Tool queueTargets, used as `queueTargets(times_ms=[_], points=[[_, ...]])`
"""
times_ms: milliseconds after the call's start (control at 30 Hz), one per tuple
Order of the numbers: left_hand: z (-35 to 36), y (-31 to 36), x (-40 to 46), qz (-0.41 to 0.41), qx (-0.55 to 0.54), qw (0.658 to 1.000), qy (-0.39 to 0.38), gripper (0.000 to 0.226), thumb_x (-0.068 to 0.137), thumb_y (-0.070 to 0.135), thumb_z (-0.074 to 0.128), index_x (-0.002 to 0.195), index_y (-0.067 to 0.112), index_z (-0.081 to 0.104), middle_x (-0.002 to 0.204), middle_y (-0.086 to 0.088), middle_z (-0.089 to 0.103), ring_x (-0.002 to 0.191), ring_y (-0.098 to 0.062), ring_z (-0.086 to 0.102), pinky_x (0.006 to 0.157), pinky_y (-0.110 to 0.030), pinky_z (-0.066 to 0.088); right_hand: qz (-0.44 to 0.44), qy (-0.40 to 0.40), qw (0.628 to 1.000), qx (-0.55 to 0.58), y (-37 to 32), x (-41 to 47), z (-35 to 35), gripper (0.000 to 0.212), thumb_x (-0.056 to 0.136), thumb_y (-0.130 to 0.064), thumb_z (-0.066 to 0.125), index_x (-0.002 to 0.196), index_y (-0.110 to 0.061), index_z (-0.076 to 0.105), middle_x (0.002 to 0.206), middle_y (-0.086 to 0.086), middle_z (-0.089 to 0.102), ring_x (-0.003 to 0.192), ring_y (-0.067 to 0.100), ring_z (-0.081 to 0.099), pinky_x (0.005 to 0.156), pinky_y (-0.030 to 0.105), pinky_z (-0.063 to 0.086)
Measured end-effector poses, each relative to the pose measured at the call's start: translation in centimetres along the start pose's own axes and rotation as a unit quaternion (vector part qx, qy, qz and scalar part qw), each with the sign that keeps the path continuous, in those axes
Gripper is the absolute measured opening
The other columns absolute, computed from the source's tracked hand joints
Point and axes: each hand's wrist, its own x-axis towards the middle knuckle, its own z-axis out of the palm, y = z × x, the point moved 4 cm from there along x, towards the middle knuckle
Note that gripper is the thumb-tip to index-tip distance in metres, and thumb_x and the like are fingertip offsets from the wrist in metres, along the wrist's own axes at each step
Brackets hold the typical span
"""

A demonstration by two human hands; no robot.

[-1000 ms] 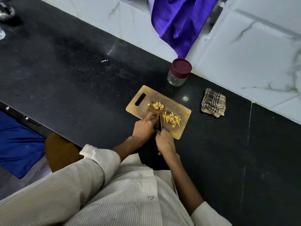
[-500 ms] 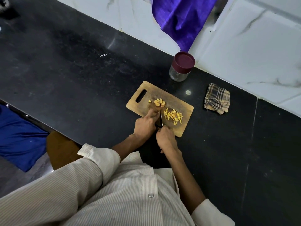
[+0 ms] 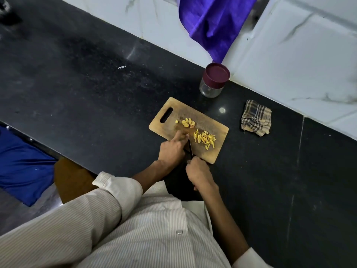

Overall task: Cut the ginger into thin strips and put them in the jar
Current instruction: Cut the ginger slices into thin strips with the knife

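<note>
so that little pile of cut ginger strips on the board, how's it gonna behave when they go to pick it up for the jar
The ginger strips lie as a loose heap of thin, separate pieces, so they would probably scatter rather than lift as one clump. Being so thin, they are likely light and may cling to fingers. Sliding them along the cutting board looks easier than pinching them up.
</note>
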Motion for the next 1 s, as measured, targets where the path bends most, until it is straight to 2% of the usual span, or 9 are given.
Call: queueTargets(times_ms=[67, 167, 367, 500, 567, 700, 767, 900, 1000], points=[[0.1, 0.0, 0.1, 0.001, -0.01, 1.0, 0.002, 0.051, 0.09, 0.011, 0.048, 0.139, 0.021, 0.047, 0.138, 0.0, 0.04, 0.082, -0.028, 0.064, 0.066, -0.039, 0.056, -0.005, 0.026, 1.0, -0.006, 0.2, -0.7, 0.4, 0.034, 0.106, -0.024, 0.037, 0.127, 0.0, 0.049, 0.124, 0.02, 0.061, 0.112, 0.036, 0.061, 0.083, 0.041, 0.051], [0.0, -0.1, 0.2, 0.007, -0.02, 1.0, 0.009, 0.045, 0.089, 0.014, 0.051, 0.134, 0.02, 0.052, 0.137, 0.0, 0.042, 0.081, -0.027, 0.065, 0.064, -0.04, 0.057, -0.021, 0.051, 0.998, -0.015, -0.2, -0.8, 0.1, 0.033, 0.106, -0.022, 0.036, 0.127, 0.0, 0.05, 0.125, 0.02, 0.06, 0.114, 0.035, 0.059, 0.082, 0.039, 0.046], [-0.2, 0.2, -0.1, 0.007, 0.005, 1.0, -0.007, 0.043, 0.091, 0.024, 0.056, 0.133, 0.023, 0.051, 0.14, 0.002, 0.038, 0.082, -0.026, 0.066, 0.066, -0.037, 0.055, -0.013, 0.089, 0.996, 0.007, -1.4, 0.4, -0.5, 0.031, 0.101, -0.015, 0.042, 0.124, 0.0, 0.054, 0.123, 0.018, 0.061, 0.11, 0.035, 0.062, 0.085, 0.042, 0.052], [-0.4, 0.3, -0.1, 0.004, -0.001, 1.0, -0.008, 0.047, 0.09, 0.028, 0.057, 0.136, 0.022, 0.049, 0.142, 0.002, 0.037, 0.086, -0.025, 0.066, 0.069, -0.037, 0.054, 0.001, 0.098, 0.993, 0.065, -1.0, 0.1, -0.1, 0.032, 0.103, -0.026, 0.041, 0.119, -0.001, 0.053, 0.115, 0.017, 0.062, 0.097, 0.037, 0.067, 0.08, 0.051, 0.058], [-0.8, 0.1, 0.0, 0.006, -0.019, 1.0, 0.008, 0.043, 0.092, 0.022, 0.054, 0.136, 0.022, 0.05, 0.141, 0.002, 0.038, 0.088, -0.026, 0.065, 0.071, -0.038, 0.054, 0.002, 0.102, 0.991, 0.091, -0.7, 0.2, -0.5, 0.033, 0.104, -0.031, 0.04, 0.115, -0.004, 0.055, 0.108, 0.016, 0.064, 0.088, 0.037, 0.069, 0.075, 0.052, 0.059], [-0.7, -0.6, -0.1, 0.008, -0.068, 0.997, 0.035, 0.04, 0.093, 0.011, 0.046, 0.13, 0.022, 0.057, 0.139, 0.005, 0.044, 0.093, -0.025, 0.064, 0.073, -0.039, 0.055, 0.008, 0.086, 0.99, 0.113, 0.3, 0.1, -1.1, 0.032, 0.105, -0.035, 0.039, 0.111, -0.008, 0.053, 0.1, 0.016, 0.065, 0.058, 0.028, 0.066, 0.048, 0.036, 0.056], [-0.9, -0.8, -0.1, 0.01, -0.095, 0.994, 0.045, 0.039, 0.094, 0.01, 0.045, 0.13, 0.019, 0.057, 0.14, 0.005, 0.046, 0.101, -0.023, 0.063, 0.078, -0.039, 0.055, 0.01, 0.077, 0.989, 0.124, 0.5, 0.2, -1.1, 0.032, 0.105, -0.036, 0.039, 0.112, -0.008, 0.053, 0.102, 0.018, 0.066, 0.051, 0.024, 0.061, 0.043, 0.032, 0.053], [-0.9, -1.0, -0.4, 0.006, -0.124, 0.991, 0.05, 0.039, 0.094, 0.008, 0.045, 0.131, 0.013, 0.056, 0.142, 0.001, 0.045, 0.107, -0.025, 0.06, 0.084, -0.041, 0.053, -0.013, 0.066, 0.992, 0.108, -0.1, 0.1, -0.8, 0.033, 0.104, -0.036, 0.04, 0.111, -0.007, 0.054, 0.104, 0.019, 0.066, 0.055, 0.027, 0.063, 0.05, 0.038, 0.058], [-0.6, -1.4, -0.7, -0.011, -0.142, 0.987, 0.076, 0.038, 0.094, 0.007, 0.047, 0.131, 0.006, 0.054, 0.144, -0.004, 0.043, 0.099, -0.027, 0.064, 0.077, -0.037, 0.054, -0.051, 0.053, 0.995, 0.065, -1.1, -0.4, -0.2, 0.034, 0.104, -0.033, 0.04, 0.112, -0.005, 0.057, 0.105, 0.018, 0.066, 0.084, 0.036, 0.069, 0.073, 0.052, 0.059]])
